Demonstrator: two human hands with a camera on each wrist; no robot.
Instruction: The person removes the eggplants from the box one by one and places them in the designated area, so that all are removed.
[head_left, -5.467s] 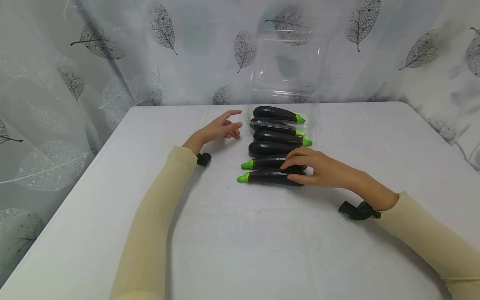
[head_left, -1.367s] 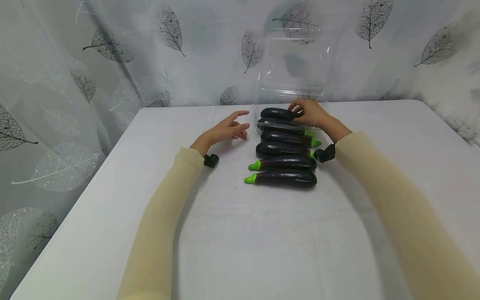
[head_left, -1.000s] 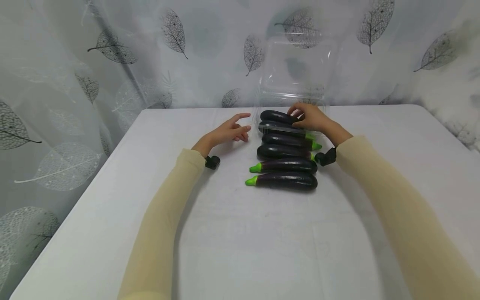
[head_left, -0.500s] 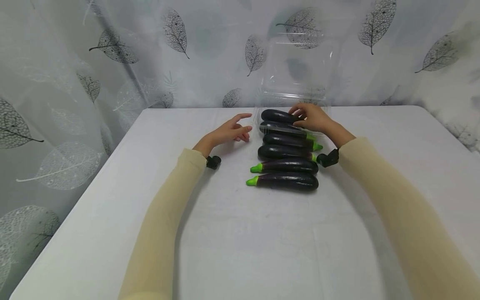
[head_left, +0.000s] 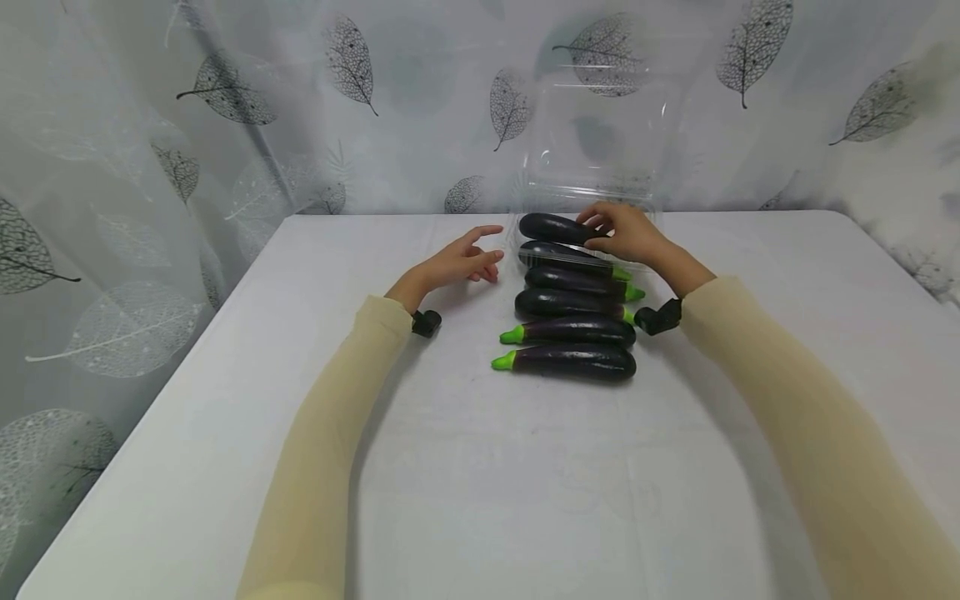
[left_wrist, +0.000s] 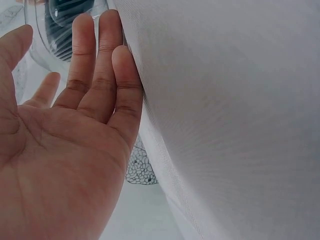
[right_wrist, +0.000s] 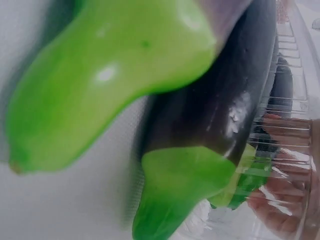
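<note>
My right hand (head_left: 628, 236) pinches the farthest eggplant (head_left: 551, 227) near its right end, inside a clear plastic clamshell box (head_left: 592, 158) with its lid up. Its fingers cover the green stem in the head view. In the right wrist view, the fingers (right_wrist: 282, 200) show through the ribbed clear wall (right_wrist: 295, 107). A second eggplant (head_left: 562, 255) lies in the box, just behind its front wall. My left hand (head_left: 453, 265) is beside the box's left side, holding nothing, index finger and thumb apart. In the left wrist view, its palm (left_wrist: 65, 155) faces the camera.
Several more eggplants lie in a row in front of the box; the nearest eggplant (head_left: 573, 362) has its green stem to the left. White cloth covers the table (head_left: 495, 483). A leaf-patterned curtain (head_left: 420, 108) hangs behind and at both sides.
My right hand has left the two nearest eggplants and moved into the box, onto the farthest one. In the last half second that eggplant has shifted slightly up and left. The left hand stays put.
</note>
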